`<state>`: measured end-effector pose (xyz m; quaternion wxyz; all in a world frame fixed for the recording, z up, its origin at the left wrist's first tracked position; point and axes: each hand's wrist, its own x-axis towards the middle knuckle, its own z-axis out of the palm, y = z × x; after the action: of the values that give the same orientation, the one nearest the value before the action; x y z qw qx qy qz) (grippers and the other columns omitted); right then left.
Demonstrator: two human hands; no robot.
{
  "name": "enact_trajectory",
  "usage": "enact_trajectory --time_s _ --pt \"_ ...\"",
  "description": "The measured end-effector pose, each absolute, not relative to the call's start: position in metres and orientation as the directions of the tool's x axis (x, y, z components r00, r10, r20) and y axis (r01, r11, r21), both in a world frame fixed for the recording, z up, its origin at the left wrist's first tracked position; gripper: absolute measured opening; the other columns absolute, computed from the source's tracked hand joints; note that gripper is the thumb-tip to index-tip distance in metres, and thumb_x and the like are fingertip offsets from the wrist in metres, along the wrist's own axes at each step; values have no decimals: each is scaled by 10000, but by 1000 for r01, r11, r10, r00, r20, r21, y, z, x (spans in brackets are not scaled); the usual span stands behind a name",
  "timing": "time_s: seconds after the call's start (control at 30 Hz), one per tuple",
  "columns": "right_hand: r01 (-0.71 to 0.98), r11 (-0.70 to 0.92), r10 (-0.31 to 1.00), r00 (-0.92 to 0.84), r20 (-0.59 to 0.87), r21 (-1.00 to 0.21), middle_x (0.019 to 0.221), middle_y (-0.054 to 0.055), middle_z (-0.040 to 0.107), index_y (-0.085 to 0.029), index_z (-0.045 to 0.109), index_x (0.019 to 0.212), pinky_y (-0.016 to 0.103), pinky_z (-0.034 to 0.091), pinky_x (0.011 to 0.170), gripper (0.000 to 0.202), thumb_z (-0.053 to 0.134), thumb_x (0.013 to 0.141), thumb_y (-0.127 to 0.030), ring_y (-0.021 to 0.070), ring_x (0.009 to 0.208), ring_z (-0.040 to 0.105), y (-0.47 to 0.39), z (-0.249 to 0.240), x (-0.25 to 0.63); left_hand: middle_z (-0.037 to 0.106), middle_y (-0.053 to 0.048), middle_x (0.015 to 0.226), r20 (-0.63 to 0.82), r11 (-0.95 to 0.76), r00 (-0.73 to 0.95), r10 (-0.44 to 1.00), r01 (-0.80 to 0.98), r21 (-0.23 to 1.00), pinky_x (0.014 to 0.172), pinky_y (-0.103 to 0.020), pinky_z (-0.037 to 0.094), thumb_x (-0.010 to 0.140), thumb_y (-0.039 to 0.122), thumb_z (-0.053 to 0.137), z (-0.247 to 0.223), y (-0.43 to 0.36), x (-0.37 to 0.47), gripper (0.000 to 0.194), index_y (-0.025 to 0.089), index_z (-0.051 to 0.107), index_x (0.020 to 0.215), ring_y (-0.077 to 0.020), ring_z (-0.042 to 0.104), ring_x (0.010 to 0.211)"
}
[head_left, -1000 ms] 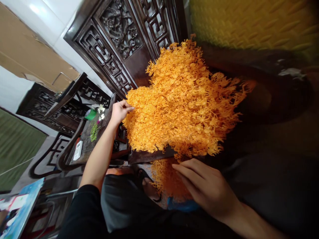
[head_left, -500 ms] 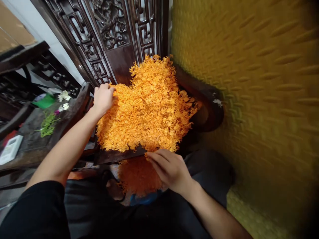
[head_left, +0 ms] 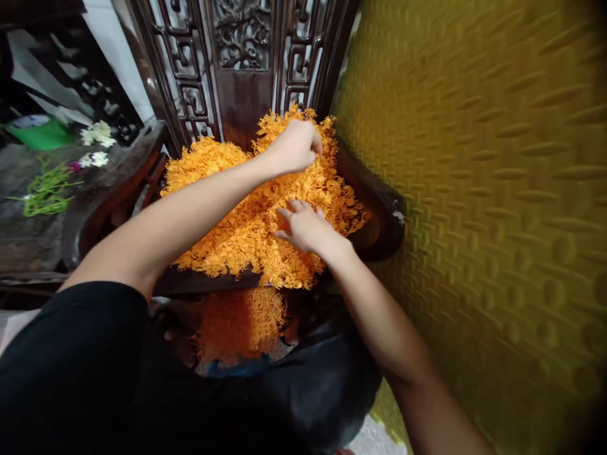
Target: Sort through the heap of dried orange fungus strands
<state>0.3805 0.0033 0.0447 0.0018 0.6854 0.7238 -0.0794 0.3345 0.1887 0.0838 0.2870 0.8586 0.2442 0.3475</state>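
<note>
1. Since the earlier frame, the left hand (head_left: 300,146) has crossed from the orange pile's (head_left: 249,237) nine o'clock edge to its one o'clock mound; the right hand (head_left: 308,226) has risen from the front edge onto the pile.
2. Nearest, at six o'clock, a second orange heap (head_left: 230,322) lies below the seat (head_left: 203,282), whose front rim shows as a dark strip partly covered by the pile.
3. Right grip: fingers spread apart, touching the pile at four o'clock from its middle.
4. Left grip: fingers curled; whether they hold anything I cannot tell.
5. An armrest (head_left: 379,202) and yellow panel (head_left: 474,158) bound three o'clock; the carved chair back (head_left: 245,95) closes twelve.
</note>
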Motion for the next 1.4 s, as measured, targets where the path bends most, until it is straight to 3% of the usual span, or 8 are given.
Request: enact_trajectory --time_s 0.13,0.3,0.5,0.77,0.97,1.07,1.2,1.4 --pt "983 35 999 -34 12 -180 1688 225 249 -223 410 1600 740 335 1134 728 612 967 -521 451 1532 287 28 20 382 615 -46 770 514 -740 582 630 250 625 1036 -519 488 770 17 645 97 214 339 178 127 778 815 -347 663 1143" --pt "958 39 958 45 283 -285 1295 156 681 -181 679 1328 435 469 1040 495 425 1053 -505 289 1169 630 28 20 421 574 -54 762 497 -734 567 657 328 595 1050 -566 463 720 45 737 83 223 327 105 141 764 755 -400 611 1207" --pt "973 -113 925 178 337 -202 1177 139 710 -163 699 1208 412 424 976 321 493 974 -236 309 1123 566 41 15 469 623 -44 752 471 -767 624 624 374 521 1116 -651 351 741 113 752 72 176 317 54 135 756 790 -395 629 1153" --pt "942 -169 825 296 482 -290 1161 160 689 -137 651 1108 393 454 1003 281 405 1009 -232 282 1111 606 32 25 464 604 -231 1423 264 -683 648 715 568 459 1044 -541 486 765 355 814 28 99 316 833 132 492 1500 -422 608 1260" --pt "878 -464 883 469 17 -112 1167 251 697 -99 538 1342 441 541 866 679 675 875 -572 341 993 700 -8 33 436 507 -223 1539 389 -762 655 648 571 306 1097 -559 411 878 200 670 -8 83 313 739 119 408 1564 -395 515 1367" --pt "891 -453 876 448 -180 11 1081 210 743 -142 627 1250 431 552 858 514 737 830 -416 345 991 719 -17 29 433 507 -223 1538 382 -754 650 657 576 317 1097 -582 398 924 204 614 -12 88 312 662 100 430 1551 -399 509 1365" --pt "911 -331 870 395 295 -245 1139 175 731 -168 647 1260 416 545 938 355 473 968 -267 299 1071 706 -23 33 436 498 -180 1562 420 -734 603 678 520 437 1137 -581 382 959 162 509 -5 81 303 607 138 420 1559 -359 500 1391" --pt "901 -74 395 419 817 -426 1229 196 582 -129 535 1337 474 537 997 465 236 1060 -353 276 1184 635 -26 40 428 517 -163 1548 617 -760 448 647 306 574 1202 -479 397 1008 283 500 6 41 287 536 156 452 1526 -295 495 1424"
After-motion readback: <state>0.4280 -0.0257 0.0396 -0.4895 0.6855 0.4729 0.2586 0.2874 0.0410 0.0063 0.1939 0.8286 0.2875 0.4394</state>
